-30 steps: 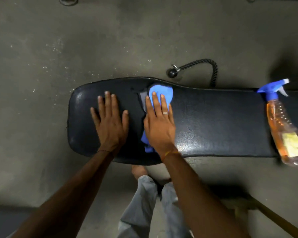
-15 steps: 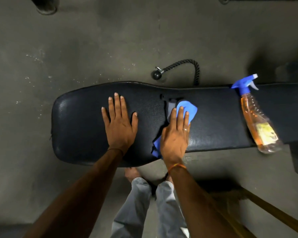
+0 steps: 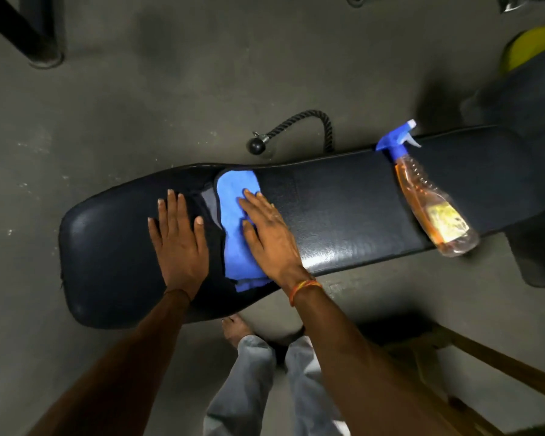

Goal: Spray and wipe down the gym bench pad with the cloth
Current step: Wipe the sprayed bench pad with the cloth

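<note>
A black padded gym bench [image 3: 343,212] runs across the view, with a torn patch showing grey near its middle. A blue cloth [image 3: 235,212] lies spread over the pad next to that tear. My right hand [image 3: 269,237] presses flat on the cloth's right side, fingers pointing up and left. My left hand [image 3: 178,240] rests flat and empty on the pad just left of the tear. A spray bottle [image 3: 428,196] with orange liquid and a blue trigger head lies on its side on the pad, well to the right of both hands.
A black rope handle with a ball end [image 3: 296,130] lies on the concrete floor behind the bench. A dark post base [image 3: 41,48] stands at the top left. A wooden bar [image 3: 497,366] slants at the lower right. My feet and grey trousers [image 3: 261,372] are below the bench.
My right hand has slid the cloth across the pad, and more of the blue cloth now shows spread out to its left. The left hand stays pressed flat. The view has shifted.
</note>
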The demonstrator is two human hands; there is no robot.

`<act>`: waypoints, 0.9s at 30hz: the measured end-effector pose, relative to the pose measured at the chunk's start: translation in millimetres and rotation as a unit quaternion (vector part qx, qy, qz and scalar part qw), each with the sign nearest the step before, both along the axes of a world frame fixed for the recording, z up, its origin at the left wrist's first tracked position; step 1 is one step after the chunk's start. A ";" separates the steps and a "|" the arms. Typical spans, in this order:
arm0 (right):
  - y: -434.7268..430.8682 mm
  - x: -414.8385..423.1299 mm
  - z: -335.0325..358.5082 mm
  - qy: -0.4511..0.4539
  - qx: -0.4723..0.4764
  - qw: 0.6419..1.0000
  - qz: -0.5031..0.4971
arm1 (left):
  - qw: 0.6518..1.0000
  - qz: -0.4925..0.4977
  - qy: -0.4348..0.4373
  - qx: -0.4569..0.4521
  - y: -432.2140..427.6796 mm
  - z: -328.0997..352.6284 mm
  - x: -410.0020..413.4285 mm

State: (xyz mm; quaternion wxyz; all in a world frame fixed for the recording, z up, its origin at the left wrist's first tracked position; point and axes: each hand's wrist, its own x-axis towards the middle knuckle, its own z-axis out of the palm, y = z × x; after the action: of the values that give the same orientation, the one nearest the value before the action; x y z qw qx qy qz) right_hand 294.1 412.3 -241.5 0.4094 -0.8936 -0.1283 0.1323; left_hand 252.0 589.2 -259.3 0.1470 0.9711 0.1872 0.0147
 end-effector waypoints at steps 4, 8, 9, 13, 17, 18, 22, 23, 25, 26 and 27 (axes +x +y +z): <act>-43.1 -5.5 2.5 0.011 0.002 0.997 -0.070 | 0.997 -0.005 -0.041 -0.064 -14.2 14.7 7.8; -87.6 4.3 -0.8 0.013 0.000 0.986 -0.166 | 0.990 -0.133 -0.033 -0.013 -56.7 24.2 31.5; -98.4 9.2 0.2 0.006 -0.003 0.982 -0.190 | 0.987 -0.162 -0.025 0.008 -69.2 22.9 38.1; -140.2 38.7 10.4 -0.042 -0.036 0.964 -0.259 | 0.980 -0.184 0.018 0.070 -108.3 9.4 50.7; -180.0 74.3 19.5 -0.096 -0.096 0.941 -0.310 | 0.979 -0.159 0.030 0.126 -118.3 -0.5 49.3; -188.9 83.0 19.3 -0.096 -0.119 0.935 -0.321 | 0.979 -0.159 0.030 0.126 -119.1 -0.9 50.0; -212.1 108.8 8.3 0.005 -0.232 0.912 -0.339 | 0.981 -0.154 0.033 0.117 -121.3 1.9 50.3; -214.3 112.5 5.5 0.032 -0.249 0.908 -0.335 | 0.981 -0.154 0.036 0.114 -121.8 3.3 50.7; -215.0 115.7 2.2 0.050 -0.283 0.902 -0.323 | 0.981 -0.154 0.039 0.112 -122.4 5.0 51.3; -214.2 115.8 2.7 0.047 -0.297 0.899 -0.317 | 0.981 -0.153 0.041 0.111 -122.8 5.4 51.4; -212.7 115.0 4.1 0.038 -0.307 0.899 -0.309 | 0.981 -0.153 0.043 0.111 -122.9 5.7 51.7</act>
State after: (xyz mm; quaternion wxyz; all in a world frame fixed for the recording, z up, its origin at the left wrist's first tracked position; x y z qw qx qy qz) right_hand 409.1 199.6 -237.4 0.1398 -0.9639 0.2168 0.0660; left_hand 303.7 466.3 -253.6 0.0309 0.9983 0.0399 -0.0291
